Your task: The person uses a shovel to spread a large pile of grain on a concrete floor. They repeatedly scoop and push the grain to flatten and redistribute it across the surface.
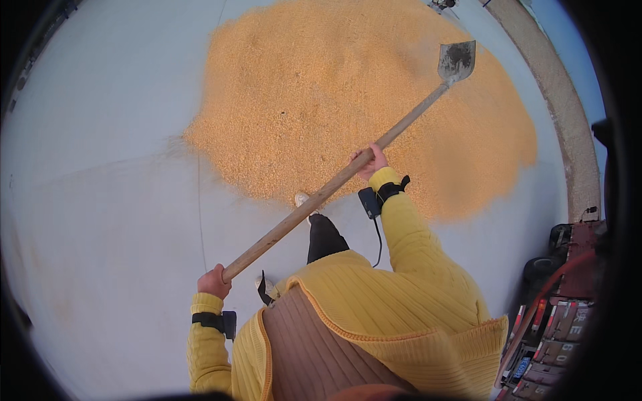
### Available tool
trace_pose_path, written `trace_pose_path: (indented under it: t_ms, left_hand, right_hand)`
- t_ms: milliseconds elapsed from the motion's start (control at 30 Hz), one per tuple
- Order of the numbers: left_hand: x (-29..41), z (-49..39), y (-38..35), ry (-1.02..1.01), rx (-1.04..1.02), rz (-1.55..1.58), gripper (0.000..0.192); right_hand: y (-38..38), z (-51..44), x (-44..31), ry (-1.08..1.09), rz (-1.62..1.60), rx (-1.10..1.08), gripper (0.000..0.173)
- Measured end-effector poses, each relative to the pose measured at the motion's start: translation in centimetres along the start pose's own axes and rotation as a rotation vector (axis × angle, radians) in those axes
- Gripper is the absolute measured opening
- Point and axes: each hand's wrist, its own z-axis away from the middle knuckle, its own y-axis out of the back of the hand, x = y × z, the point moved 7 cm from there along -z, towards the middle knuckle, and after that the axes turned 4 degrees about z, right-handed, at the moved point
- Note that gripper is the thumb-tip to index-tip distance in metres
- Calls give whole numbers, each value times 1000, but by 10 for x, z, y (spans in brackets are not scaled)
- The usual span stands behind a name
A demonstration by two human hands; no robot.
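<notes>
A long-handled shovel slants across the view, its wooden handle (311,203) running from lower left to upper right. My left hand (214,282) is closed round the handle's butt end. Farther up, about midway along the shaft, my right hand (370,162) grips it from beneath. The metal blade (457,60), grey with a dark patch, appears above the far right part of a wide heap of yellow grain (301,110), which looks like maize kernels. No load shows on the blade. Whether the blade touches the grain I cannot tell.
Pale concrete ground (100,210) surrounds the heap. One of my shoes (302,199) is at the heap's near edge. A red truck (562,321) with lettering stands at the lower right, its tyre (542,269) beside the concrete. A brown strip (556,95) curves along the right.
</notes>
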Motion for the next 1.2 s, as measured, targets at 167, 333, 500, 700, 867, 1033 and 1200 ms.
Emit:
trace_pose_path:
  t_ms: [167, 333, 500, 700, 867, 1033, 1200]
  left_hand:
    - [-139, 234, 59, 490, -229, -241, 18]
    - [-168, 384, 231, 712, -67, -678, 18]
    - [-125, 473, 398, 963, -203, -1036, 16]
    - [-80, 406, 382, 869, -183, -1106, 18]
    - [-58, 235, 232, 482, -121, -916, 18]
    - [1, 129, 115, 281, -174, -622, 25]
    - [26, 57, 72, 358, -557, -349, 28]
  right_hand:
    - [48, 40, 152, 93, 274, 240, 23]
    - [50, 135, 455, -782, -18, 144, 17]
    - [31, 275, 627, -1233, -145, 191, 13]
    - [25, 242, 604, -1209, -209, 193, 12]
    - [73, 77, 464, -390, -93, 347, 36]
    - [119, -9, 349, -227, -223, 346, 28]
    - [142, -65, 294, -380, -331, 201, 25]
